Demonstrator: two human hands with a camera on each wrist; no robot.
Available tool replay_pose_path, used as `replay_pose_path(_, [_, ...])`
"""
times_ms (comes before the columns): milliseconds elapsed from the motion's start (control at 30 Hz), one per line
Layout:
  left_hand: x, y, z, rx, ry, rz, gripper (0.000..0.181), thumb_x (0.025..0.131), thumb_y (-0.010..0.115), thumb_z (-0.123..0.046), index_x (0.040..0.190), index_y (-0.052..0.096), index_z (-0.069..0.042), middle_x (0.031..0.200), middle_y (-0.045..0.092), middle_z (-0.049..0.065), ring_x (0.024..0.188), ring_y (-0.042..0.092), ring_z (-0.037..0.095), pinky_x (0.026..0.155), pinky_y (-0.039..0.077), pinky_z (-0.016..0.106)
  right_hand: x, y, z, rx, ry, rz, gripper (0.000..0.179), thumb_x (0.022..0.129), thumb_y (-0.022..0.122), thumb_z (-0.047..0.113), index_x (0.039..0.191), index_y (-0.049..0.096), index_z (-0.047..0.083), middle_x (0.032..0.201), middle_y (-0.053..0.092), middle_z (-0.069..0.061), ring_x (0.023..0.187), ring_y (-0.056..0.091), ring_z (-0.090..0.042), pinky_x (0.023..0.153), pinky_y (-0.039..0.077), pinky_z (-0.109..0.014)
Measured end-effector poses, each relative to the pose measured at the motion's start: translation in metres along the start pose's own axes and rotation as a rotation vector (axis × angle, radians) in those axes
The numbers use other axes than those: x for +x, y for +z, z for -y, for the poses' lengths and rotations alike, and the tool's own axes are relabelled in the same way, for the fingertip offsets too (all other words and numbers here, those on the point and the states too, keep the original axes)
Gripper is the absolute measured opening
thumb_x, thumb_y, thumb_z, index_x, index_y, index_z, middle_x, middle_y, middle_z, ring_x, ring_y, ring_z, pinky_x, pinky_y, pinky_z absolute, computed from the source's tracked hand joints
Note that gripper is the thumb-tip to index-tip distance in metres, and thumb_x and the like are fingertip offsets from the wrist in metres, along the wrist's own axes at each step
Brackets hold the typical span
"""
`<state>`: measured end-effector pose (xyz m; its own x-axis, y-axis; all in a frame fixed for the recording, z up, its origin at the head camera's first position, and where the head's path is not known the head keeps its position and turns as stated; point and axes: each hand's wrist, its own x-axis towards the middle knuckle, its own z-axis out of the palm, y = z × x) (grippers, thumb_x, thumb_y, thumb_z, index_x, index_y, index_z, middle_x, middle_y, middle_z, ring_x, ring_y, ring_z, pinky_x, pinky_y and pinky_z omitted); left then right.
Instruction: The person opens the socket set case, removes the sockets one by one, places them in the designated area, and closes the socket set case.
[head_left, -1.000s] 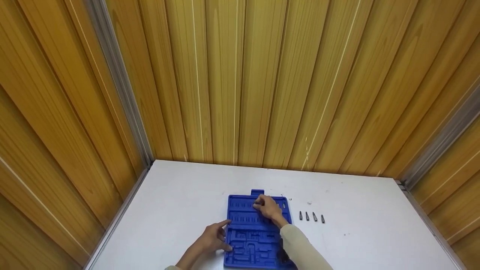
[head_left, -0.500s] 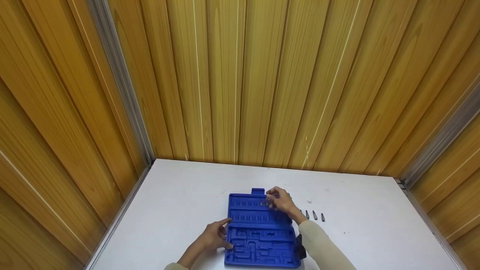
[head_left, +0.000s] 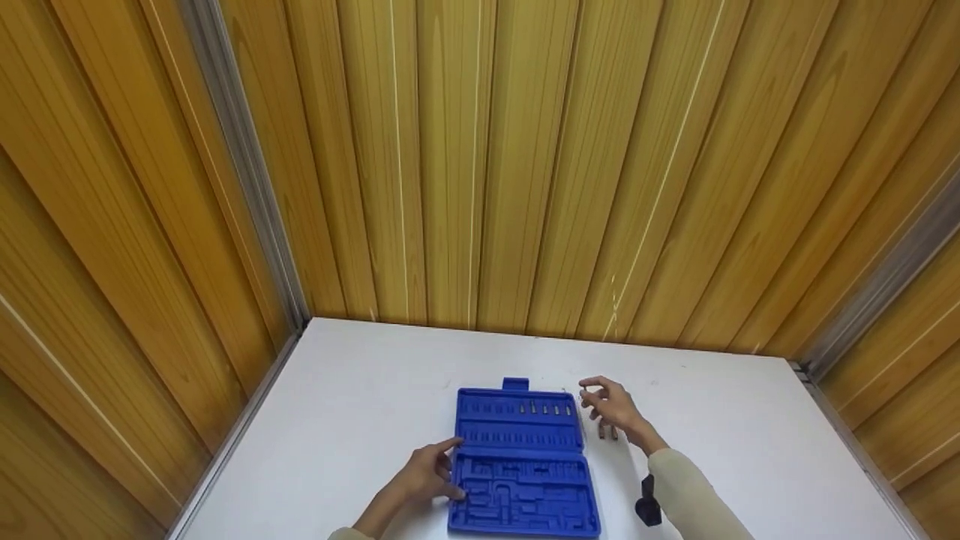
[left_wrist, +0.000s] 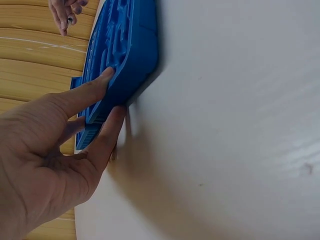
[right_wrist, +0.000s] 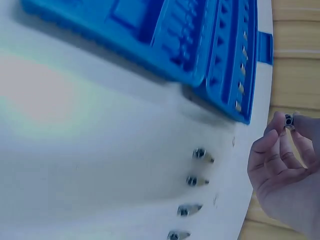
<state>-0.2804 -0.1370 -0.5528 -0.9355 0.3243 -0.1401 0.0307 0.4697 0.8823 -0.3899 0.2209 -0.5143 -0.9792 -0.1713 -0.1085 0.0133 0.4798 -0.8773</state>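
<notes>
A blue plastic bit case (head_left: 517,456) lies unfolded on the white table, its moulded slots facing up. My left hand (head_left: 424,474) holds the case's left edge, thumb over the rim and another finger against the outer wall in the left wrist view. My right hand (head_left: 613,405) is in the air beyond the case's right side, pinching a small metal bit (right_wrist: 289,120) between thumb and fingertips. Several metal bits (right_wrist: 243,69) stand in the case's far row. More tapered bits (right_wrist: 199,181) lie in a line on the table, partly hidden by the right hand in the head view.
The white table (head_left: 360,405) reaches back to wood-patterned wall panels (head_left: 510,187). Metal frame posts (head_left: 247,165) stand at the corners. A latch tab (head_left: 515,384) sticks out from the case's far edge. A black object (head_left: 648,504) is at the right sleeve.
My right hand has moved right, from the case's far row to above the loose bits, with a bit in its fingers. The far row's bits are now uncovered. My left hand stays put.
</notes>
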Motion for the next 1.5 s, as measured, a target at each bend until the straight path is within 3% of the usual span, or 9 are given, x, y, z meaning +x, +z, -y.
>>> replay_pose_path(133, [-0.001,0.002,0.001,-0.002,-0.020,0.010,0.088,0.070,0.088,0.003,0.148,0.047,0.005,0.099,0.060,0.011,0.087,0.061,0.021,0.077,0.054,0.029,-0.008,-0.018,-0.010,-0.001,0.014,0.028,0.040,0.102,0.059,0.011,0.136,0.052,-0.009,0.094,0.070,-0.013,0.071,0.064,-0.016,0.058,0.050,-0.028])
replay_pose_path(300, [0.001,0.003,0.001,0.010,-0.027,0.025,0.089,0.071,0.088,0.003,0.149,0.046,0.004,0.100,0.061,0.011,0.088,0.063,0.021,0.083,0.058,0.037,-0.019,-0.038,-0.020,-0.010,0.038,0.047,0.049,0.100,0.063,0.011,0.141,0.046,-0.011,0.101,0.067,-0.017,0.076,0.065,-0.017,0.063,0.053,-0.032])
replay_pose_path(633, [0.001,0.000,0.000,-0.006,-0.021,0.020,0.089,0.071,0.088,0.005,0.149,0.046,0.004,0.099,0.062,0.012,0.085,0.061,0.020,0.078,0.056,0.034,-0.028,-0.063,-0.025,-0.077,0.058,0.009,0.050,0.098,0.066,0.009,0.142,0.049,-0.009,0.107,0.068,-0.022,0.084,0.069,-0.023,0.068,0.054,-0.036])
replay_pose_path(967, [-0.001,0.000,0.001,-0.004,-0.017,0.027,0.088,0.072,0.087,0.003,0.150,0.045,0.003,0.099,0.061,0.012,0.085,0.059,0.020,0.073,0.052,0.026,-0.040,-0.076,-0.046,-0.147,0.052,0.025,0.048,0.098,0.066,0.009,0.140,0.053,-0.010,0.109,0.068,-0.024,0.088,0.072,-0.028,0.070,0.056,-0.037])
replay_pose_path(1233, [0.000,-0.002,0.001,-0.026,-0.004,0.035,0.090,0.072,0.087,0.003,0.151,0.042,0.006,0.102,0.062,0.014,0.088,0.061,0.021,0.078,0.055,0.029,-0.040,-0.080,-0.060,-0.191,0.089,0.011,0.047,0.098,0.067,0.010,0.140,0.055,-0.006,0.113,0.066,-0.021,0.086,0.063,-0.019,0.071,0.052,-0.030])
replay_pose_path(1500, [0.001,-0.001,0.002,-0.023,-0.012,0.035,0.090,0.072,0.087,0.004,0.150,0.044,0.005,0.100,0.062,0.014,0.088,0.063,0.021,0.080,0.056,0.035,-0.046,-0.087,-0.076,-0.231,0.141,-0.005,0.046,0.095,0.067,0.005,0.139,0.057,-0.007,0.113,0.064,-0.021,0.084,0.062,-0.022,0.066,0.052,-0.031])
